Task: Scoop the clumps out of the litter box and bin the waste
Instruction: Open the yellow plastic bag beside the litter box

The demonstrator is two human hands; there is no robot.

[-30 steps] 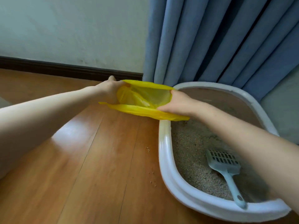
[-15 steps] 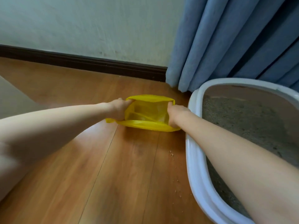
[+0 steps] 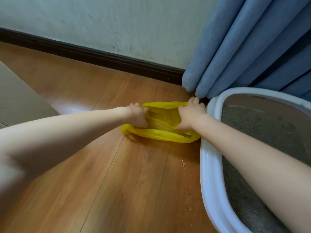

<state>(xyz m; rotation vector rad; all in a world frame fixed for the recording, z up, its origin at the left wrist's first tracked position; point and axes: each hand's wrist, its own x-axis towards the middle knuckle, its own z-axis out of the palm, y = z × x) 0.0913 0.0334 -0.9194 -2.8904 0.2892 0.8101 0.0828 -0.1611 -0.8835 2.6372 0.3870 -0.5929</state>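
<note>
Hands: two (image 3: 138,115) (image 3: 191,115), gripping one yellow bag (image 3: 161,134).

Surface: wooden plank floor (image 3: 101,190) | On it: yellow plastic bag (image 3: 161,134); white litter box (image 3: 211,182) just beside; scattered litter grains (image 3: 183,163)

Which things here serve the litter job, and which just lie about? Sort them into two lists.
For the job:
- yellow bag, on the floor beside the box
- left hand and right hand, gripping the bag's mouth and spreading it
- litter box with grey litter

Just lying about:
- spilled grains on the wooden floor
- blue curtain
- dark baseboard
</note>
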